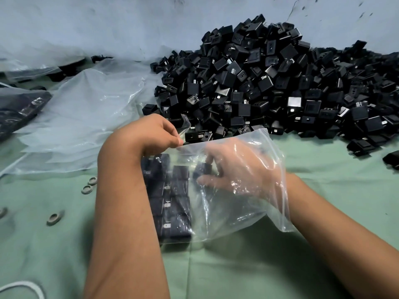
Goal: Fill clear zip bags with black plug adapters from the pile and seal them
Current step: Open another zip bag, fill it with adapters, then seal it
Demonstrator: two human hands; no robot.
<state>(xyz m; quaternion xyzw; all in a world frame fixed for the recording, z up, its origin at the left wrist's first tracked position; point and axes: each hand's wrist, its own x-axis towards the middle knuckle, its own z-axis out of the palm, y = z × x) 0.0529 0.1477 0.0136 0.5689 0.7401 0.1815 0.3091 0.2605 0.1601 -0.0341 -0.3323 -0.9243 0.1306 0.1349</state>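
A clear zip bag (239, 219) lies open on the green cloth in front of me. My left hand (155, 132) pinches its top left edge. My right hand (235, 169) is inside the bag, seen through the plastic, its fingers curled round a black plug adapter (201, 169). Several black adapters (172, 201) lie in neat rows along the bag's left side. The big pile of black plug adapters (269, 83) rises just beyond the bag, stretching to the right edge.
A stack of empty clear bags (82, 117) lies at the left. Filled bags (19, 111) sit at the far left edge. Small grey rings (87, 188) are scattered on the green cloth (237, 266). A white cord (26, 287) curls at the bottom left. A pale wall stands behind the pile.
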